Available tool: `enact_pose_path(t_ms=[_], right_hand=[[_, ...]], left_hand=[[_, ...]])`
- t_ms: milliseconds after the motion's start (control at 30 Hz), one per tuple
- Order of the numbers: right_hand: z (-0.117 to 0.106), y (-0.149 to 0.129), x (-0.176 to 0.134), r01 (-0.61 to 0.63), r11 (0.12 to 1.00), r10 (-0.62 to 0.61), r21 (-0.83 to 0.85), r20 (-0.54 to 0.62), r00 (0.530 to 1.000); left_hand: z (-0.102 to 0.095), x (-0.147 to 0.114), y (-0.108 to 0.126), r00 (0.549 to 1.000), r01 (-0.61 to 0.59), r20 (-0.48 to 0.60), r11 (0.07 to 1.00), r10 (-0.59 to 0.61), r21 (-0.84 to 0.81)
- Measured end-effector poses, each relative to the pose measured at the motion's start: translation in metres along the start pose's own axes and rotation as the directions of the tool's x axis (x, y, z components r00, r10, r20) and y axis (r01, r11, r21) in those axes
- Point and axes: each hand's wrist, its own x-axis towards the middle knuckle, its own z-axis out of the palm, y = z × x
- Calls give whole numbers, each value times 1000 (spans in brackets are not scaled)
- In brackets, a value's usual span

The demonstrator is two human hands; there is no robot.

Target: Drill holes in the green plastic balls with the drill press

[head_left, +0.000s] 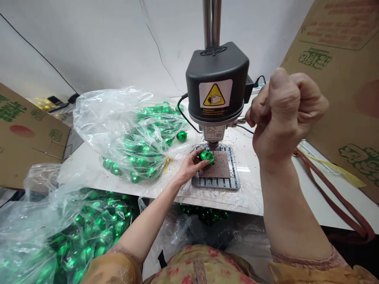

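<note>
My left hand point(194, 163) pinches a green faceted mirror ball point(207, 157) on a brown board point(220, 167), just under the chuck of a small black drill press point(218, 79). That board lies on the slotted metal base plate point(233, 182), which is strewn with dark shavings. My right hand point(287, 106) is raised in a fist at the right side of the press. A short metal lever point(241, 119) runs from the press towards this fist; the grip itself is hidden by my fingers. Whether a drill bit touches the ball cannot be made out.
A clear plastic bag point(112, 114) of green balls stands left of the press, with one loose ball point(181, 136) beside it. Another bag point(89, 232) of balls sits below the table edge. Cartons point(340, 94) flank both sides. A brown strap point(334, 193) hangs at right.
</note>
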Motion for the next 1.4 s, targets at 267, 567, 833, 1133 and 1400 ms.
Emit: enact_pose_path(t_ms=[267,567,833,1133,1400], right_hand=[[0,1,0,14,1000,-14,-10,-10,1000],[0,1,0,-3,1000,3,1,-12,1000],[1,1,-3,23,1000,-23,-14,-9,1000],[-5,9,-22,142,990,-141,14,-71,987],[-8,18,-31,242,968,-248,-69,-86,965]], left_hand=[[8,3,-2,996,-69,-41,974,80,217],[25,0,-13,975,-201,-40,946,218,256],[26,1,-23,972,-223,-25,948,235,229],[28,0,-27,958,-268,-35,932,285,245],[28,-1,-28,952,-284,-39,925,303,251]])
